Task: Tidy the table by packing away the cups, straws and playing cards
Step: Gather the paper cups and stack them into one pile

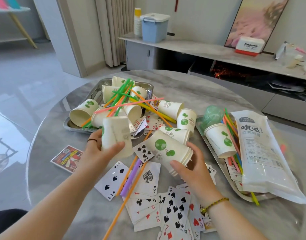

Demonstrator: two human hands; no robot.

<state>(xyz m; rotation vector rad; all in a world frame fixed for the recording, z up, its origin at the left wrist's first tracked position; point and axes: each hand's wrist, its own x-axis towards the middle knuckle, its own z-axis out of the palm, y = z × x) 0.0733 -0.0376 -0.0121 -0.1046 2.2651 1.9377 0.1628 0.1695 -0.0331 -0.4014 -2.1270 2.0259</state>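
The ace of spades (pixel 148 175) lies face up near the middle of the round table (pixel 50 170). Up and left of the ace, the left hand (pixel 103 149) is curled round 1 paper cup (pixel 116 135), thumb across its front, holding it clear of the table; the cup is blurred. Just right of the ace, the right hand (pixel 192 165) grips a nested stack of cups (pixel 166 149) by the rims, the stack tilted with its base pointing away from the person. A purple straw (pixel 129 179) and orange straws lie along the ace's left edge, with the 3 of spades (pixel 112 181) beyond them. Nearer the person than the ace, more playing cards (pixel 174 210) overlap in a loose spread. Far behind the ace, a metal tray (pixel 71 126) holds tumbled cups and crossed straws. Well right of the ace, a second tray (pixel 208 146) carries 1 cup on its side, straws and a plastic packet (pixel 263 153). Left of the ace sits the card box (pixel 67 158).
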